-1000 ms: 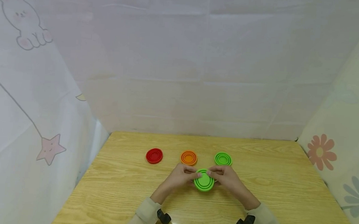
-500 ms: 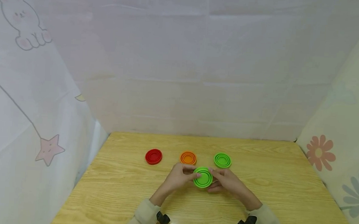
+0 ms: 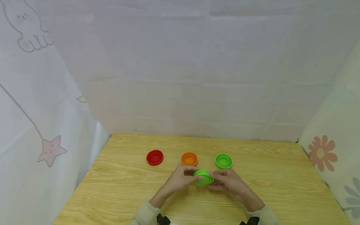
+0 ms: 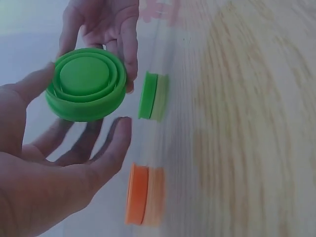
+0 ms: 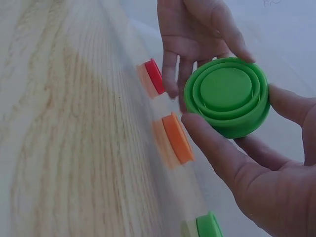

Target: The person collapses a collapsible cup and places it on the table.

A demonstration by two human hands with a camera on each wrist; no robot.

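A green collapsible cup (image 3: 205, 180), folded flat into rings, is held up between both hands above the table. My left hand (image 3: 178, 179) grips its left side, thumb at the rim and the other fingers curled beneath. From the opposite side my right hand (image 3: 232, 185) pinches the rim, its thumb on the edge and a finger under the cup. In the right wrist view the ringed face of the cup (image 5: 226, 89) shows fully, with a smooth round disc at its centre.
Behind the hands, a red folded cup (image 3: 154, 157), an orange one (image 3: 189, 159) and a second green one (image 3: 224, 161) lie in a row on the wooden table (image 3: 118, 184). Printed cloth (image 3: 182, 75) hangs around the table's back and sides.
The held green cup has tilted, its face now foreshortened in the head view. My right thumb has shifted from the cup's face to its edge. The row of cups stays put.
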